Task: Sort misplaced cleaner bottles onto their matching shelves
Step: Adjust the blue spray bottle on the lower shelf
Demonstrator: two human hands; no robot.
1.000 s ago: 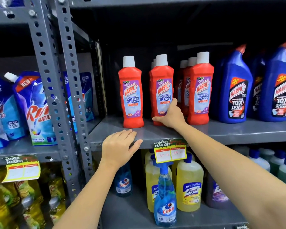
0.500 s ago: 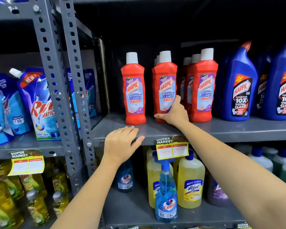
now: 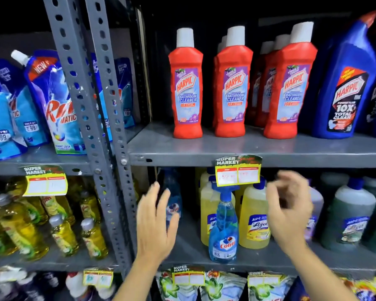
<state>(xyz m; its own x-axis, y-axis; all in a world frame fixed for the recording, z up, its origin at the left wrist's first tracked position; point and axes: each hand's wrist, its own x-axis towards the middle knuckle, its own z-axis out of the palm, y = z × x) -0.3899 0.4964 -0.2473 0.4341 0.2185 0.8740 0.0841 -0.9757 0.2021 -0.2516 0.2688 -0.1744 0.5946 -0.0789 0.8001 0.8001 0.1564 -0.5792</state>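
Red Harpic bathroom cleaner bottles [image 3: 232,88] with white caps stand in rows on the grey upper shelf [image 3: 248,148], next to blue Harpic bottles [image 3: 345,83]. On the shelf below, a blue Colin spray bottle [image 3: 223,231] stands in front of yellow Lizol bottles [image 3: 255,222]. Another Colin bottle [image 3: 173,192] stands further left, partly hidden by my left hand [image 3: 155,222], which is flat with fingers apart and holds nothing. My right hand [image 3: 289,209], blurred and empty with fingers curled loosely, hovers in front of the Lizol bottles.
Grey slotted uprights [image 3: 96,127] divide the racks. Blue Rin Matic pouches [image 3: 52,105] fill the left shelf, with yellow dish-liquid bottles [image 3: 20,224] below. Dark green bottles [image 3: 352,218] stand at the lower right. Yellow price tags [image 3: 238,172] hang from the shelf edges.
Both hands have dropped from the upper shelf to the level of the lower shelf. My right hand let go of the red Harpic bottle. The view moved closer and tilted down.
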